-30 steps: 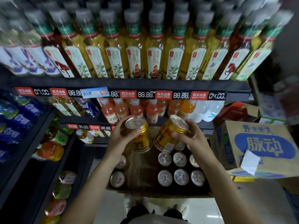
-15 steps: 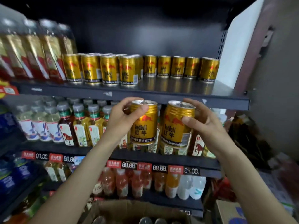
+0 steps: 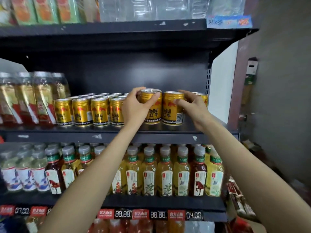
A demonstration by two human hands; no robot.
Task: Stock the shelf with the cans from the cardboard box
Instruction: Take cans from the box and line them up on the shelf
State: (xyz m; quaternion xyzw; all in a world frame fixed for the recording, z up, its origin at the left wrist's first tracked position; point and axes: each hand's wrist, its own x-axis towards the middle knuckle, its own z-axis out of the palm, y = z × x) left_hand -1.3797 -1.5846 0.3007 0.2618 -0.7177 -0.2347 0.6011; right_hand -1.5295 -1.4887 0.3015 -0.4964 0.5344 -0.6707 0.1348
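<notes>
Above my left hand the back of the shelf is deep shadow, while soft light from behind me falls evenly on my forearms and puts a dull sheen on the gold cans beside it. Far left of my hands the packs smear into blur, and the shelf edges bow with the wide lens. Below my wrists the bottles look soft, slightly hazy.

Both forearms are bare from the bottom edge up to the wrists, with no sleeves showing. The left hand and right hand are bare.
</notes>
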